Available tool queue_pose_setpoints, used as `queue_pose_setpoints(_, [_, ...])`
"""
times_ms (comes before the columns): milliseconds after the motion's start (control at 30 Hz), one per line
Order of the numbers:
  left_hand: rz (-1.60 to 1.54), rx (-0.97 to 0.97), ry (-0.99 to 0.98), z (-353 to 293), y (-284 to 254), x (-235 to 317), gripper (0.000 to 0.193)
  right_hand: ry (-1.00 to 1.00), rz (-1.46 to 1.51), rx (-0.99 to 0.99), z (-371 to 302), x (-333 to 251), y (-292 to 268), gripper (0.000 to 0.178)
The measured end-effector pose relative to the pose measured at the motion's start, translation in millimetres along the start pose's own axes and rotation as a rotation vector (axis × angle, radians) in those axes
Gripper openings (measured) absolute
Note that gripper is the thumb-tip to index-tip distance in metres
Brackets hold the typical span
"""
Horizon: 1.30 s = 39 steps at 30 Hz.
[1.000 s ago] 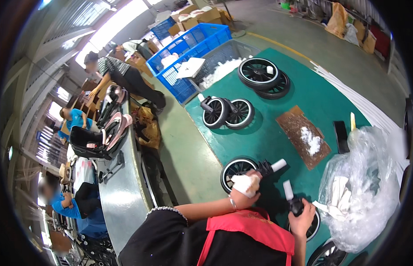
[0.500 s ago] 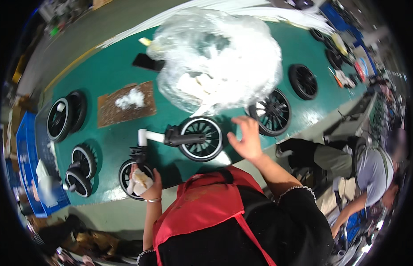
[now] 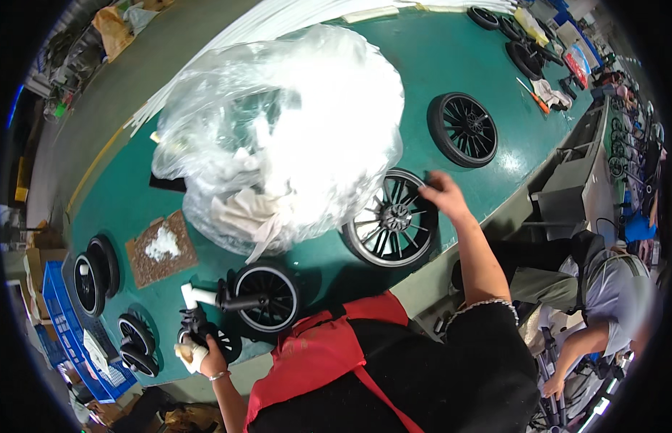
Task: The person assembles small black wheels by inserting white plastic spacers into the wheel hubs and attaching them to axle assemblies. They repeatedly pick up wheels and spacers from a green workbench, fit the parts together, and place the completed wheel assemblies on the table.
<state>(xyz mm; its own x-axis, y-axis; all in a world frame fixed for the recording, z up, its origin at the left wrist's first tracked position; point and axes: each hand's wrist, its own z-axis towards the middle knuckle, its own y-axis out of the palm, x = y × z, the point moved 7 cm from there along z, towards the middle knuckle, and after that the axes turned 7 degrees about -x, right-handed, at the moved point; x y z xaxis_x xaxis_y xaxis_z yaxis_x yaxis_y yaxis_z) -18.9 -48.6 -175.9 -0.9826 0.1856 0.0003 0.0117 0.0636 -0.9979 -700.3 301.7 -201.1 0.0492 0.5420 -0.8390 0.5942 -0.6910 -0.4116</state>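
Note:
My left hand (image 3: 210,359) is closed around a wad of white cloth (image 3: 192,353), beside a small black wheel (image 3: 225,342) at the table's near edge. That wheel belongs to a wheel assembly with a black fork and a white tube (image 3: 199,294); its larger wheel (image 3: 267,299) has a pale ring around the rim. To the right, my right hand (image 3: 446,198) has its fingers bent over the rim of a large black spoked wheel (image 3: 395,218), which partly lies against a big clear plastic bag (image 3: 278,144). White material and a beige cloth (image 3: 249,215) show at the bag.
Another black wheel (image 3: 463,130) lies farther right on the green table (image 3: 415,58), near an orange-handled screwdriver (image 3: 536,98). Wheel pairs (image 3: 98,274) stand at left beside brown cardboard (image 3: 163,249) and a blue crate (image 3: 62,303). A person (image 3: 610,303) works at right.
My right hand has moved from open in the air to the large wheel's rim. My view has shifted right, so the table's things sit farther left. My left hand still holds the cloth.

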Motion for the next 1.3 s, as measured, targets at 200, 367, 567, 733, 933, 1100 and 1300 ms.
queue_pose_setpoints(200, [-0.577,0.113,0.255,-3,-103,178,0.053,0.192,-0.141,-0.456,21,-4,13,0.056])
queue_pose_setpoints(367, [-0.698,-0.312,0.592,-20,-115,356,0.043,0.122,0.100,-0.327,13,8,14,0.053])
queue_pose_setpoints(567, [-0.780,-0.438,0.930,-39,-118,451,0.080,0.016,0.474,-0.335,-39,-79,-3,0.054])
queue_pose_setpoints(733, [-0.949,-0.940,0.722,-17,-122,454,0.083,-0.057,0.735,-0.490,-35,-100,15,0.062])
queue_pose_setpoints(933, [-1.474,-1.019,0.465,-19,-179,386,0.049,-0.067,0.947,-0.732,-48,-123,89,0.065])
queue_pose_setpoints(1100, [-0.965,-0.497,0.836,-10,-264,336,0.060,0.011,0.836,-0.705,-51,-170,155,0.074])
queue_pose_setpoints(1300, [-1.253,0.092,0.355,27,-293,176,0.069,-0.080,0.353,-0.476,-50,-133,131,0.049])
